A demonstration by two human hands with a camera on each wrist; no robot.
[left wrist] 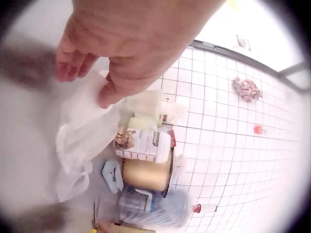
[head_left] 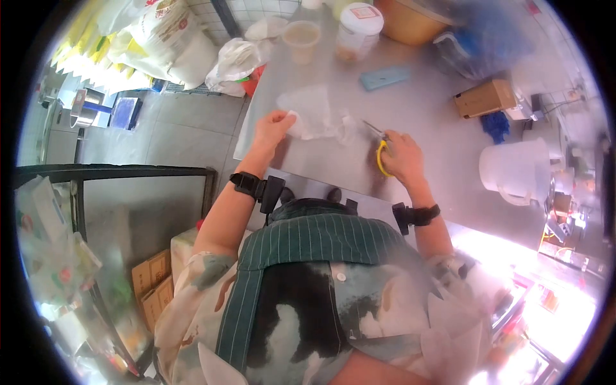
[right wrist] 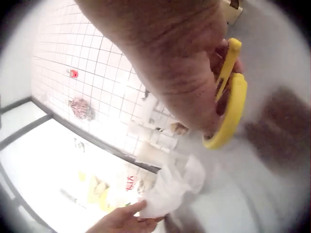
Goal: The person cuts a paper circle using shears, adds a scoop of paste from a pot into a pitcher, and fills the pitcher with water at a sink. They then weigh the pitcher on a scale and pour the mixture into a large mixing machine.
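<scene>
1. Your left hand (head_left: 272, 133), left of centre in the head view, pinches the white plastic bag (head_left: 311, 112) between thumb and fingers.
2. That bag spreads upper centre, over the grey table (head_left: 449, 147).
3. Your right hand (head_left: 405, 158), right of centre, has fingers curled round the yellow-handled scissors (head_left: 380, 156), blades pointing upper left, just beside the bag.

smooth, glossy metal tabletop (head_left: 443, 154); thin, crinkled plastic bag (head_left: 309, 110); scissors (head_left: 380, 158) with smooth plastic handles (right wrist: 235, 114), metal blades (head_left: 373, 128); matt cardboard box (head_left: 482, 100).
</scene>
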